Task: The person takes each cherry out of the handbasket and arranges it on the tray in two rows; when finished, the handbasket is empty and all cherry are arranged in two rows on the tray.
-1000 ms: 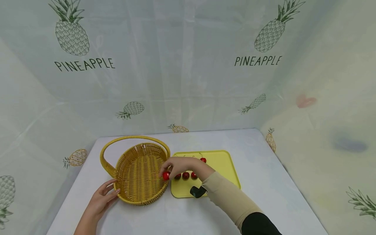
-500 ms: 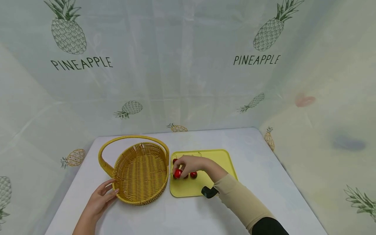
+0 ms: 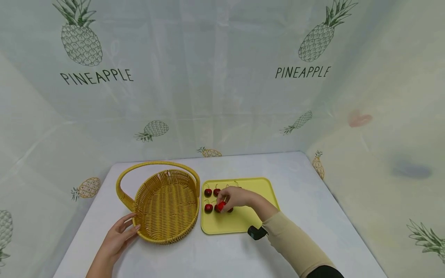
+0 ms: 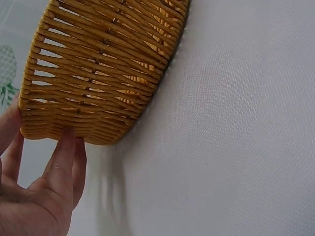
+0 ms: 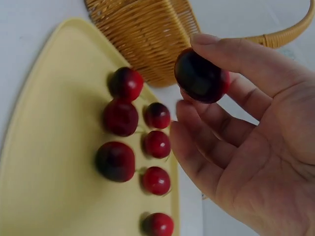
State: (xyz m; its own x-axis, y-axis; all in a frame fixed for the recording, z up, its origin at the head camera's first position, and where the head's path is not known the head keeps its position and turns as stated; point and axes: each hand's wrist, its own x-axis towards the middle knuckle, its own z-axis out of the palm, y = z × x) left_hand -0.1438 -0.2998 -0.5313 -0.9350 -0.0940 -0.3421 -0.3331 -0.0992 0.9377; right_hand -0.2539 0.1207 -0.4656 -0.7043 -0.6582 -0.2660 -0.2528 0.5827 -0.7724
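A red cherry [image 5: 201,76] is pinched between the thumb and fingers of my right hand [image 3: 237,197], held above the yellow tray [image 3: 240,226]. Below and around it, several more cherries lie on the tray in two rows, one front-row cherry [image 3: 208,208] at the left end; my hand partly covers the others. A round woven basket [image 3: 167,210] with an arched handle [image 3: 158,163] stands left of the tray. My left hand [image 3: 119,235] grips the basket's left rim, thumb and fingers set apart along it in the left wrist view.
The tray's left edge lies close to the basket's right side. A white cloth covers the table [image 3: 194,258]. Behind and beside it hangs a pale curtain [image 3: 215,96] printed with pineapples. A dark strap piece [image 3: 257,233] sticks out at my right wrist.
My right hand has moved right, from the basket's right rim to above the tray's front row, with the cherry in its grip. The left hand stays on the basket.
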